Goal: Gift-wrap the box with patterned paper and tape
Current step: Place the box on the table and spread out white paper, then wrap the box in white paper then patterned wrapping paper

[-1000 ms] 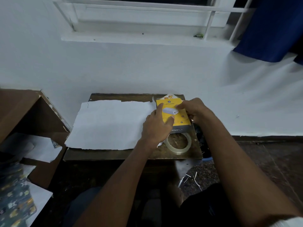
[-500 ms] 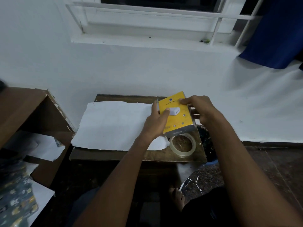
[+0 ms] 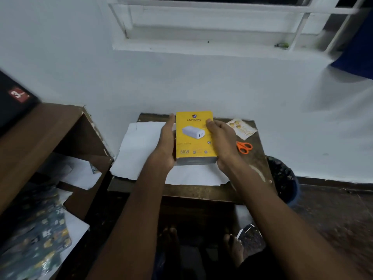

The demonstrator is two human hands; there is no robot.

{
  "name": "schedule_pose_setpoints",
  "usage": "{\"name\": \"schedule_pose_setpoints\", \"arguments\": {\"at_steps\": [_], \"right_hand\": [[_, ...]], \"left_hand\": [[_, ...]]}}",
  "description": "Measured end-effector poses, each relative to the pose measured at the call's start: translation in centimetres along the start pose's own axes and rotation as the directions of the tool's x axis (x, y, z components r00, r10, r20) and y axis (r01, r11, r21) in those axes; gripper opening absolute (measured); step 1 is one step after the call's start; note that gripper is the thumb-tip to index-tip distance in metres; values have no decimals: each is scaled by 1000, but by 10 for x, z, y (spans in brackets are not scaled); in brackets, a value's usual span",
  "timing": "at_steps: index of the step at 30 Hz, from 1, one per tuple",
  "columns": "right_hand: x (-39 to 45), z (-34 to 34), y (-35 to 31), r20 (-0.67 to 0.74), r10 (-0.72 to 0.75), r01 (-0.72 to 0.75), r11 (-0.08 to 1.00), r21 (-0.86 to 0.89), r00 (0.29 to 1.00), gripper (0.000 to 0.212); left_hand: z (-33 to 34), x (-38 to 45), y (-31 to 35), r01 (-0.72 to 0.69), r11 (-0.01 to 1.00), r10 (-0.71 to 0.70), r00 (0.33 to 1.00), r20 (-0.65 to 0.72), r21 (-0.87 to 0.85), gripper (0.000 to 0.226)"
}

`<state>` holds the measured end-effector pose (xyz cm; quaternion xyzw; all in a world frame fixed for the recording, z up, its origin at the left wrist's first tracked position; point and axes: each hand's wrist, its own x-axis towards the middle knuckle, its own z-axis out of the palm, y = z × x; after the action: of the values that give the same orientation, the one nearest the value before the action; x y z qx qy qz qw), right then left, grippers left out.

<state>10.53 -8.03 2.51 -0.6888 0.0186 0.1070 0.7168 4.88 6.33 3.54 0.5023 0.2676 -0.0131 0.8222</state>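
Here, the yellow rectangular cardboard box, printed with a white charger and "65W", is held between both hands above the middle of the small dark wooden surface. The left hand lies along the box's left side, fingers straight up that edge and palm against it, so its grip reads as a flat press more than a curl. The right hand wraps the right side, its thumb bent over the yellow face, grasping the box. Under the box, a white sheet of paper with its plain side up covers the left and middle of the surface, and its near edge lies close to the front edge. Toward the right edge lies a pair of orange-handled scissors, and at the far right corner a small cream card with yellow printed shapes. Left of the surface, a brown wooden shelf unit holds loose white sheets, and patterned dark blue wrapping paper lies at the lower left. A dark round bin stands on the floor just past the right edge.
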Motion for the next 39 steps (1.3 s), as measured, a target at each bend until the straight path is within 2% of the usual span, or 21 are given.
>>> {"name": "schedule_pose_setpoints", "arguments": {"at_steps": [3,6,10,13,15,17,23,25,28,29,30,34,37,39], "right_hand": [[1,22,15,8,-29,29,1000,3,1000,25],[0,35,24,11,-43,42,999,35,999,23],[-1,38,27,4,-56,55,997,56,998,23],[-6,34,25,-6,-64,64,995,79,998,22],[-11,31,23,0,-66,65,995,76,998,22],[-15,28,22,3,-57,57,994,88,998,23],[-34,22,17,40,-53,45,981,187,998,27],[-38,19,14,63,-28,11,966,258,998,28],[-40,16,10,120,-26,-11,953,304,992,32],[-40,16,8,143,-39,-9,948,319,989,35],[-41,17,7,165,-53,-5,942,335,985,38],[-38,18,6,212,-124,55,951,305,969,39],[-36,18,9,228,-160,123,978,167,960,35],[-33,21,14,246,-170,158,985,70,954,35]], "left_hand": [[-11,1,-5,-12,985,39,988,-149,174,61],[-18,3,-8,-28,969,90,966,-242,247,56],[-16,-7,-4,-98,960,168,951,-259,263,36],[-12,-18,-10,-214,915,311,914,-261,342,28],[-15,-26,-22,-299,858,411,887,-210,418,35],[-21,-33,-37,-345,811,466,870,-164,472,53],[-20,-53,-49,-361,676,507,861,-49,643,69],[-18,-52,-45,-346,723,455,890,-35,598,83],[-14,-43,-36,-267,792,338,941,-30,548,128],[-12,-40,-33,-251,803,315,949,-27,540,135],[-11,-37,-31,-243,820,299,954,-26,518,131],[-10,-23,-20,-233,942,233,972,31,243,80],[-8,-24,-12,-216,971,210,975,68,102,45],[-10,-24,-7,-210,974,217,973,81,-90,34]]}}
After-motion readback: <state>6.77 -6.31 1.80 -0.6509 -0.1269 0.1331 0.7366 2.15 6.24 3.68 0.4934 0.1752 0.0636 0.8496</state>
